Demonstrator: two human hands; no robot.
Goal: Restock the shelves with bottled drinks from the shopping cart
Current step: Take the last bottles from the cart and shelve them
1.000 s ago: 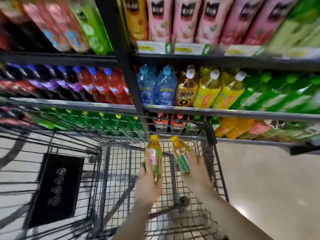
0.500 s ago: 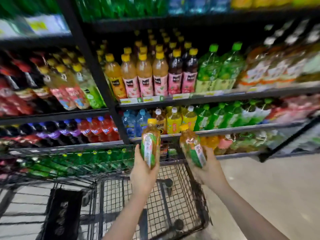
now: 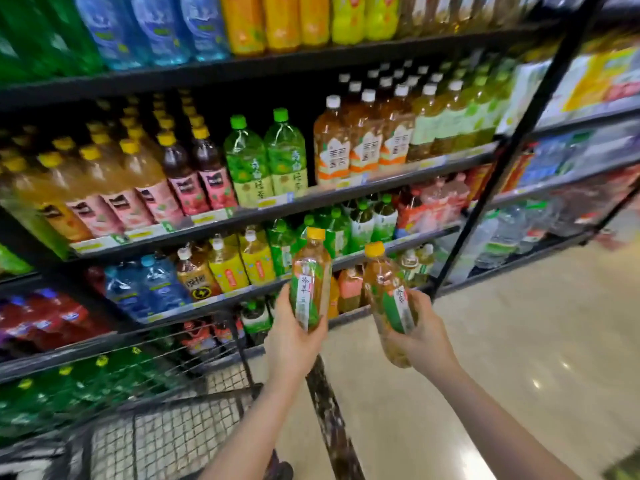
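My left hand [image 3: 292, 336] grips an amber tea bottle [image 3: 310, 277] with a yellow cap and a green-white label, held upright. My right hand [image 3: 420, 336] grips a second bottle of the same kind [image 3: 387, 299], tilted slightly left. Both bottles hang in the air in front of the lower shelves [image 3: 242, 292], above the right corner of the black wire shopping cart [image 3: 173, 434]. The cart's basket is mostly out of view at the bottom left.
Black shelving [image 3: 311, 199] is packed with bottles: yellow-capped juices at left, green tea in the middle, white-capped tea at right. A black upright post [image 3: 491, 188] splits off another shelf unit on the right. Glossy beige floor [image 3: 519, 358] spreads at the right.
Both hands have lifted the two bottles up out of the cart and a little to the right. My view has tilted upward, showing higher shelves.
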